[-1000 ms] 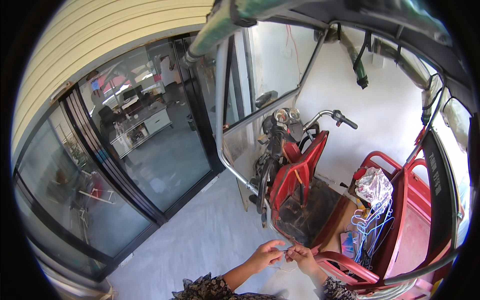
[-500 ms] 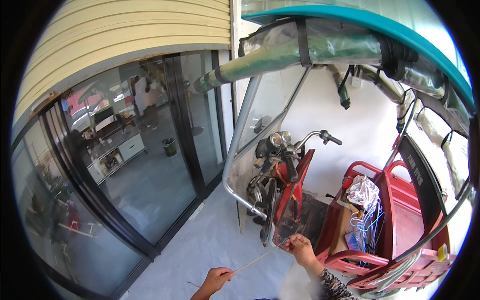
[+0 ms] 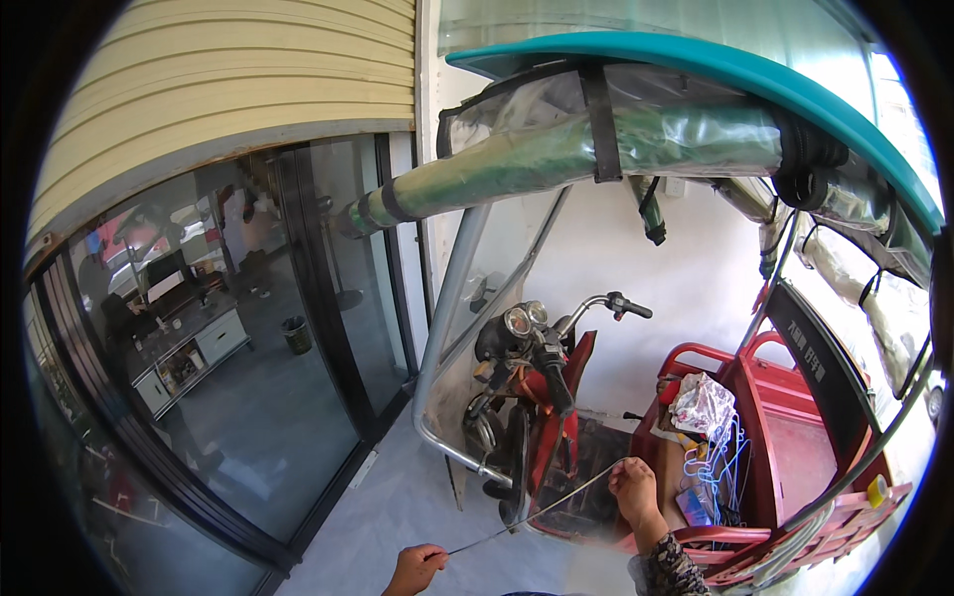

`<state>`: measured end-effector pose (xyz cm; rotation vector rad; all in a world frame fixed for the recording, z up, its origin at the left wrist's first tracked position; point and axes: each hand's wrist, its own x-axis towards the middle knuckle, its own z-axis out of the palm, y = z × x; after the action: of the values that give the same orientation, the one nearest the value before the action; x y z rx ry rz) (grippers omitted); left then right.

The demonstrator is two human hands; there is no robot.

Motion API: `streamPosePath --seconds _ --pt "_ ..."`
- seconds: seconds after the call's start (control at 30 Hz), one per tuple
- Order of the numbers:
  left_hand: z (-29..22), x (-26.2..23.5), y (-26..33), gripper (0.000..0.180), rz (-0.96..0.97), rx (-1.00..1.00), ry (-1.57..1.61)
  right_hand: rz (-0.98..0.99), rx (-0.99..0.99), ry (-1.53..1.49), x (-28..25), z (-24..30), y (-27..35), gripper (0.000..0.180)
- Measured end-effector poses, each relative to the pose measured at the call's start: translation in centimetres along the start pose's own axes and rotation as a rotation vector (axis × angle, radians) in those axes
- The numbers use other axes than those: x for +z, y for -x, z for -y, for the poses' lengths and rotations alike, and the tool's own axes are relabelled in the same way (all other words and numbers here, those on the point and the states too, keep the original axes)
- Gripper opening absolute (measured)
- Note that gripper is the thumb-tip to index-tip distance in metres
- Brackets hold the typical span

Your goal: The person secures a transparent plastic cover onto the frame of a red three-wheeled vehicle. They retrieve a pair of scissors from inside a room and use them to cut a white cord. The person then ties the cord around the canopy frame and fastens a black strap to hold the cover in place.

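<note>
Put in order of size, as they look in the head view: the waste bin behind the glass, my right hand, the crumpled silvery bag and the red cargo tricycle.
1. Red cargo tricycle
2. Right hand and crumpled silvery bag: too alike to rank
3. Waste bin

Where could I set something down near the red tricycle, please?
The grey floor between the glass doors and the red tricycle shows bare, as does the visible cargo bed beside the black panel. It is crowded around the hangers and crumpled wrap; the cord spans left hand to right hand.
</note>
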<state>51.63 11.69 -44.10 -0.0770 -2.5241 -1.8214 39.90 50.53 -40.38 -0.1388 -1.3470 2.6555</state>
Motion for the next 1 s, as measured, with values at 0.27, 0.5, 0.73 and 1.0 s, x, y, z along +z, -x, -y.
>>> streamPosePath --seconds 0.27,0.5,0.73,1.0 --pt "3.6 -2.4 -5.9 0.015 0.079 0.035 -0.080 -0.147 -0.151 -0.010 -0.8 1.7 -3.4 0.014" --pt "4.5 -8.3 -12.0 0.017 0.223 0.152 -0.197 -0.318 -0.252 -0.121 -0.5 -0.2 -2.3 0.015" --pt "4.8 -14.6 -18.4 0.014 0.284 0.181 -0.099 -0.519 -0.165 0.274 3.4 -5.2 -0.3 0.011" --pt "-1.2 -15.3 -20.8 0.014 0.559 0.307 -0.086 -0.269 -0.307 0.577 12.8 -9.7 2.2 0.025"
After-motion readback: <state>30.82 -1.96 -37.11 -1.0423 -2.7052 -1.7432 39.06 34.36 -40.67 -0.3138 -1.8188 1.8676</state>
